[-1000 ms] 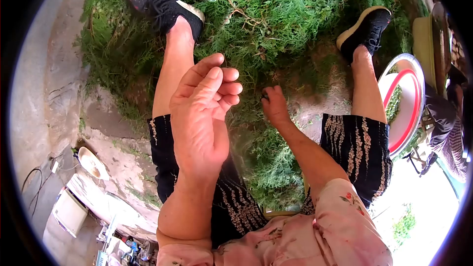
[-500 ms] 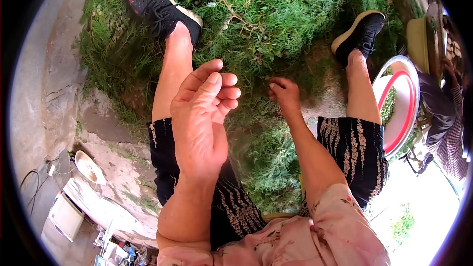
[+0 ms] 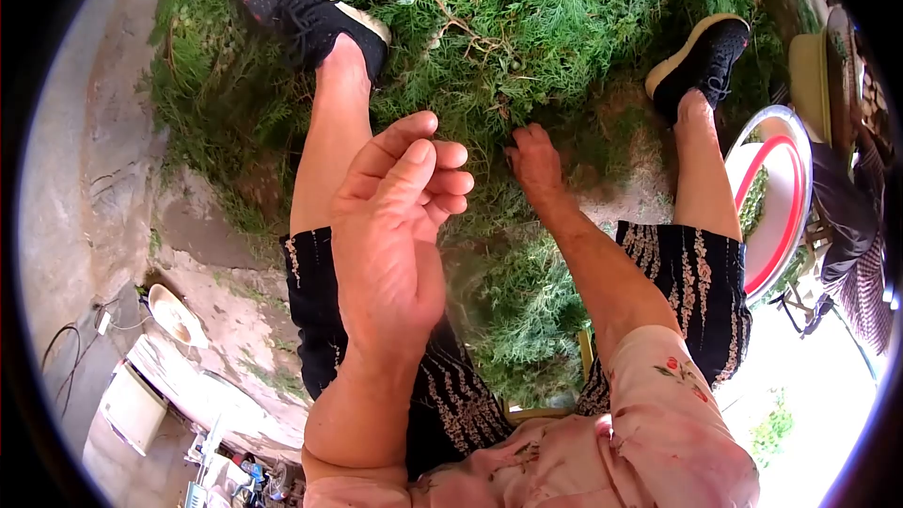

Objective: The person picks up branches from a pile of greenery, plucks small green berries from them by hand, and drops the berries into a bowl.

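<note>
My left hand [image 3: 400, 216] is raised palm-up between the legs, close to the camera. Its fingers are half curled and a little apart, the thumb lies near the index finger, and nothing shows in it. Farther down, my right hand [image 3: 538, 165] reaches the near edge of a big heap of green evergreen branches [image 3: 555, 47]. Its fingers are bent together among the thin sprigs, and whatever is between the fingertips is hidden. A smaller clump of cut sprigs [image 3: 531, 296] lies nearer my body, below the hands.
My black shoes [image 3: 310, 14] rest on the heap to either side. At the right a white basin with a red ring [image 3: 788, 202] holds some greenery, beside a yellowish container [image 3: 809, 85]. To the left are a pale bowl [image 3: 177, 315] and a white box [image 3: 134, 404].
My right hand has moved slightly up toward the branches, its fingers turning into the sprigs. My left hand has shifted slightly right in view, its curled shape unchanged.
</note>
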The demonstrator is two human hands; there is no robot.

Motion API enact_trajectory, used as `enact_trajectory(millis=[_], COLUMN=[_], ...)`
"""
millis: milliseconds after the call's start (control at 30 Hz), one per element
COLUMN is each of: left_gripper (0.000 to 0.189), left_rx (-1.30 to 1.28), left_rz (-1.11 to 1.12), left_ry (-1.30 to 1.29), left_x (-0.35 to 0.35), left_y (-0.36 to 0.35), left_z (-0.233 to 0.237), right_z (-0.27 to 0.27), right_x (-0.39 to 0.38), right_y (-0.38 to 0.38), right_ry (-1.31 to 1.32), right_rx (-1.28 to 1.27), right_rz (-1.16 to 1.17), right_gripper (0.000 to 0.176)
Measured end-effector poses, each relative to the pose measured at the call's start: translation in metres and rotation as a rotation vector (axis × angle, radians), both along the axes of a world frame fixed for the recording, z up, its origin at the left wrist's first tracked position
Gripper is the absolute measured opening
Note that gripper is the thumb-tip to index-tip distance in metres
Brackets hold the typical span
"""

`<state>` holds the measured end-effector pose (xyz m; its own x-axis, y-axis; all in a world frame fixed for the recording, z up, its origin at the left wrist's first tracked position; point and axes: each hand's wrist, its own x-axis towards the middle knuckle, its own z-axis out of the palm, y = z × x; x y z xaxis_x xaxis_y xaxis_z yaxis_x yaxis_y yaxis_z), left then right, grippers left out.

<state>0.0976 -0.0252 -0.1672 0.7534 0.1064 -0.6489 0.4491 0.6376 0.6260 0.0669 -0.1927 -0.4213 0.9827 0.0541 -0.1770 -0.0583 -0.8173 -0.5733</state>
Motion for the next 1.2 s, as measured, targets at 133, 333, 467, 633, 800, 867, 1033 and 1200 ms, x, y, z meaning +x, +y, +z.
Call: enact_trajectory(millis=[133,333,467,633,800,867,1033,1200], left_gripper=[0.018,0.018,0.017,0.015,0.013,0.013,0.012,0.013], left_rx=[0.008,0.013,-0.001,-0.02,0.005,0.017,0.007,-0.002], left_rz=[-0.008,-0.01,0.001,-0.014,-0.019,-0.024,-0.023,0.033], left_ry=[0.001,0.013,0.003,0.012,0.013,0.033,0.005,-0.009], left_x=[0.001,0.001,0.001,-0.003,0.0,-0.001,-0.001,0.001], left_y=[-0.001,-0.002,-0.001,-0.003,-0.004,-0.004,-0.001,0.01], left_z=[0.001,0.001,0.001,-0.005,-0.006,-0.006,-0.007,-0.008], right_z=[-0.009,-0.003,0.003,0.056,0.139,0.182,0.246,0.236], right_x=[0.0,-0.002,-0.027,-0.035,-0.02,-0.013,-0.021,-0.056], right_y=[0.017,0.014,-0.007,-0.029,-0.051,-0.087,-0.218,-0.34], right_ry=[-0.009,0.119,-0.018,0.39,0.193,0.046,-0.194,0.027], right_rx=[-0.03,-0.03,0.267,0.812,0.955,0.814,0.193,-0.625], right_rz=[-0.115,-0.012,-0.196,-0.589,-0.786,-0.719,-0.718,-0.403], right_gripper=[0.031,0.034,0.034,0.027,0.027,0.027,0.026,0.032])
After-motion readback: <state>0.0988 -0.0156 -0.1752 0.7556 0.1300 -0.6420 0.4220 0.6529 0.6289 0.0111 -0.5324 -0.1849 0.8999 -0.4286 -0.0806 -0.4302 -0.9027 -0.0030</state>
